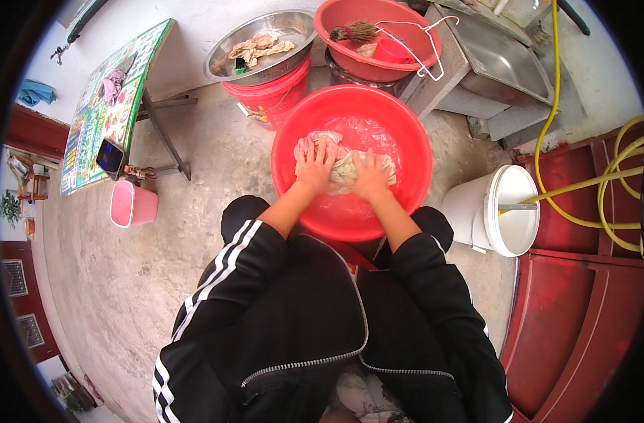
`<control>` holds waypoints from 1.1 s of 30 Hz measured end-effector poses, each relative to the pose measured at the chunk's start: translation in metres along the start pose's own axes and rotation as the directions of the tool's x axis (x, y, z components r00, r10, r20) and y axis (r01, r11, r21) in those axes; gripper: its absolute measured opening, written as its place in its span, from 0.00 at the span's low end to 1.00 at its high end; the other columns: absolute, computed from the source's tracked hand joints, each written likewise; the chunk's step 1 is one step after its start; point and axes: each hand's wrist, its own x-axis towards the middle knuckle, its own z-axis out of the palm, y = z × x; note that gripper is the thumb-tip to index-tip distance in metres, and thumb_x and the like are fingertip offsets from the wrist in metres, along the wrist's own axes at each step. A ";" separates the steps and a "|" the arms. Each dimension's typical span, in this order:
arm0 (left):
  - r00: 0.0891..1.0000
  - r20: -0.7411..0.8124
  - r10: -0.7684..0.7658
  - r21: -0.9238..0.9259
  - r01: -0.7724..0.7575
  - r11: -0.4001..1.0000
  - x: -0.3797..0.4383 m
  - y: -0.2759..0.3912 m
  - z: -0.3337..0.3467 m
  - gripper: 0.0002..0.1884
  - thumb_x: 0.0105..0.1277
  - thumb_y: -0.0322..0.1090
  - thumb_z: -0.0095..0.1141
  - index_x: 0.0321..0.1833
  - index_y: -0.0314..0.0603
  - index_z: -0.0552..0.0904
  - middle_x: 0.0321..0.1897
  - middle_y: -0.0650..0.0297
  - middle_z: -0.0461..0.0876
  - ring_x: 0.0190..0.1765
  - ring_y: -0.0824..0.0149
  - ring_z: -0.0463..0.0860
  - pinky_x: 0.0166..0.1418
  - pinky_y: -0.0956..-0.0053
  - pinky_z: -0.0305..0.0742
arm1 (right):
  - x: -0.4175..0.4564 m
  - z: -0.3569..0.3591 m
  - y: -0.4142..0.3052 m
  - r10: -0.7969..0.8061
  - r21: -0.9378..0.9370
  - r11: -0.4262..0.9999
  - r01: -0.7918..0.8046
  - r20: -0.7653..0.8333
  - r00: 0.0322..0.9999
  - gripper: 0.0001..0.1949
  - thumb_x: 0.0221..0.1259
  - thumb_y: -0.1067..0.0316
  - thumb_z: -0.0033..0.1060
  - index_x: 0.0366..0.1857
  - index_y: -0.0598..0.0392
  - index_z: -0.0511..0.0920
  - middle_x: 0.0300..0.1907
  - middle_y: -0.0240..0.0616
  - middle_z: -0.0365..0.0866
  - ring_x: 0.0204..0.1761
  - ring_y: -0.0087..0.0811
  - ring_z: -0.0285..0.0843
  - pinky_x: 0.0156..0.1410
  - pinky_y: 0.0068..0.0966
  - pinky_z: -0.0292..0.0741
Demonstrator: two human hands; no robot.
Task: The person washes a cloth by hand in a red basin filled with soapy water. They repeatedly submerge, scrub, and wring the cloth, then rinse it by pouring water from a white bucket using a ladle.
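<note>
A red plastic basin [353, 217] holding some water stands before me, between my knees. In it lie a wet pinkish cloth [330, 138] at the left and a pale, cream-coloured cloth [344, 168] in the middle. My left hand [316, 166] lies flat with spread fingers over the pinkish cloth. Beside it my right hand [370, 173] presses on the cream cloth, fingers apart and slightly blurred. Neither hand is closed around the fabric; the palms and whatever is under them are hidden.
Beyond stand a steel basin [295, 33] with cloths on a red bucket [272, 103], and another red basin [348, 55] with a brush and hanger. A white bucket [467, 206] with a yellow hose [555, 79] is right; a pink bin [142, 205] and table [97, 127] are left.
</note>
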 end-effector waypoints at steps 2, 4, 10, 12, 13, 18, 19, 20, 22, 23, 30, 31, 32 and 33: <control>0.997 0.073 -0.010 0.019 0.009 1.000 0.002 -0.001 0.023 0.52 0.51 0.56 0.63 0.76 0.51 0.49 0.75 0.52 0.49 0.75 0.48 0.51 0.74 0.40 0.33 | -0.007 0.012 -0.009 -0.058 -0.043 0.997 0.064 0.122 0.991 0.43 0.55 0.40 0.55 0.73 0.41 0.49 0.75 0.46 0.42 0.75 0.51 0.38 0.70 0.64 0.43; 0.992 0.121 0.026 0.052 -0.032 0.998 0.012 -0.016 0.051 0.50 0.53 0.55 0.60 0.76 0.52 0.48 0.75 0.52 0.48 0.75 0.49 0.51 0.73 0.40 0.34 | -0.005 0.004 -0.011 -0.102 0.028 0.995 0.099 0.113 0.988 0.38 0.56 0.40 0.54 0.70 0.43 0.58 0.72 0.48 0.50 0.73 0.50 0.46 0.71 0.60 0.47; 0.992 0.124 -0.021 0.117 0.006 0.993 0.013 0.000 0.026 0.31 0.66 0.44 0.46 0.73 0.55 0.58 0.73 0.52 0.54 0.73 0.49 0.56 0.73 0.45 0.43 | 0.037 -0.005 0.026 0.103 0.202 0.978 -0.058 -0.220 0.970 0.23 0.58 0.43 0.53 0.45 0.52 0.78 0.44 0.51 0.81 0.50 0.50 0.78 0.56 0.46 0.71; 0.998 0.055 -0.003 0.144 -0.005 0.990 0.006 0.011 0.022 0.27 0.66 0.40 0.46 0.69 0.54 0.64 0.69 0.52 0.62 0.71 0.51 0.61 0.72 0.48 0.48 | 0.046 0.008 0.027 0.108 0.215 0.976 -0.043 -0.299 0.948 0.20 0.59 0.46 0.55 0.40 0.53 0.80 0.40 0.51 0.83 0.46 0.50 0.80 0.53 0.44 0.74; 0.999 0.041 0.035 0.128 -0.040 0.991 0.001 0.016 0.014 0.25 0.65 0.38 0.46 0.67 0.52 0.68 0.66 0.52 0.66 0.69 0.52 0.64 0.71 0.49 0.51 | 0.049 0.009 0.022 0.136 0.272 0.960 -0.068 -0.238 0.962 0.20 0.58 0.47 0.55 0.41 0.53 0.80 0.40 0.51 0.83 0.46 0.51 0.80 0.52 0.44 0.75; 0.914 0.126 0.387 0.032 -0.393 0.919 -0.014 0.002 0.013 0.11 0.64 0.38 0.47 0.41 0.52 0.85 0.51 0.57 0.77 0.59 0.56 0.73 0.67 0.57 0.61 | 0.064 0.040 0.015 0.160 0.531 0.837 -0.133 -0.003 0.987 0.18 0.57 0.51 0.55 0.41 0.55 0.81 0.42 0.51 0.82 0.46 0.48 0.81 0.50 0.42 0.76; 0.904 0.170 0.391 0.017 -0.400 0.916 -0.015 0.000 0.012 0.11 0.63 0.38 0.48 0.42 0.52 0.85 0.51 0.57 0.77 0.59 0.57 0.73 0.66 0.57 0.63 | 0.066 0.043 0.026 0.109 0.561 0.816 -0.138 0.084 0.990 0.18 0.57 0.52 0.56 0.41 0.55 0.81 0.44 0.51 0.82 0.46 0.47 0.81 0.50 0.42 0.77; 0.892 0.215 0.398 0.002 -0.408 0.913 -0.015 -0.002 0.009 0.11 0.63 0.38 0.49 0.42 0.51 0.85 0.51 0.57 0.77 0.59 0.58 0.74 0.65 0.58 0.64 | 0.069 0.047 0.035 0.057 0.590 0.794 -0.147 0.168 0.984 0.18 0.56 0.53 0.57 0.42 0.55 0.81 0.45 0.51 0.82 0.46 0.46 0.82 0.50 0.42 0.77; 0.903 0.338 0.266 -0.016 -0.277 0.961 -0.013 -0.008 0.003 0.13 0.61 0.38 0.51 0.45 0.48 0.84 0.53 0.57 0.76 0.60 0.59 0.73 0.63 0.58 0.67 | 0.063 0.010 0.028 0.207 0.402 0.879 -0.258 0.165 0.964 0.15 0.55 0.58 0.57 0.42 0.54 0.80 0.42 0.51 0.82 0.46 0.46 0.82 0.51 0.39 0.76; 0.899 0.411 0.152 -0.013 -0.160 0.987 -0.008 -0.006 -0.004 0.14 0.61 0.38 0.51 0.46 0.46 0.84 0.55 0.57 0.76 0.61 0.59 0.73 0.62 0.57 0.68 | 0.057 -0.008 0.027 0.289 0.298 0.899 -0.322 0.149 0.946 0.14 0.55 0.61 0.57 0.42 0.54 0.80 0.41 0.51 0.83 0.45 0.46 0.82 0.52 0.38 0.76; 0.987 -0.101 0.126 -0.047 -0.132 0.990 0.010 -0.007 0.008 0.19 0.56 0.39 0.58 0.52 0.50 0.80 0.65 0.51 0.66 0.69 0.55 0.64 0.68 0.51 0.61 | 0.035 -0.009 0.035 0.292 0.244 0.942 -0.229 -0.267 0.918 0.17 0.56 0.67 0.52 0.51 0.49 0.75 0.58 0.49 0.69 0.59 0.47 0.70 0.57 0.45 0.73; 0.962 -0.201 0.183 -0.028 -0.192 0.981 0.010 -0.003 0.008 0.20 0.55 0.38 0.59 0.54 0.53 0.80 0.67 0.51 0.64 0.71 0.54 0.62 0.70 0.50 0.57 | 0.037 0.018 0.039 0.247 0.221 0.957 -0.186 -0.292 0.924 0.17 0.56 0.67 0.52 0.51 0.49 0.74 0.60 0.49 0.67 0.60 0.48 0.68 0.58 0.46 0.72; 0.968 -0.065 0.242 -0.093 -0.248 0.964 0.008 -0.004 0.010 0.21 0.54 0.39 0.58 0.54 0.56 0.80 0.67 0.51 0.63 0.72 0.55 0.60 0.72 0.49 0.53 | 0.039 0.034 0.040 0.187 0.197 0.972 -0.129 -0.314 0.931 0.18 0.56 0.67 0.52 0.52 0.49 0.73 0.62 0.49 0.65 0.62 0.48 0.65 0.59 0.47 0.71; 0.954 0.068 0.293 -0.162 -0.280 0.946 0.004 -0.009 0.013 0.21 0.54 0.39 0.58 0.54 0.58 0.80 0.68 0.52 0.63 0.73 0.55 0.57 0.73 0.48 0.50 | 0.037 0.030 0.038 0.062 0.122 0.992 -0.035 -0.221 0.973 0.19 0.56 0.67 0.52 0.54 0.49 0.72 0.61 0.49 0.65 0.62 0.49 0.66 0.60 0.47 0.70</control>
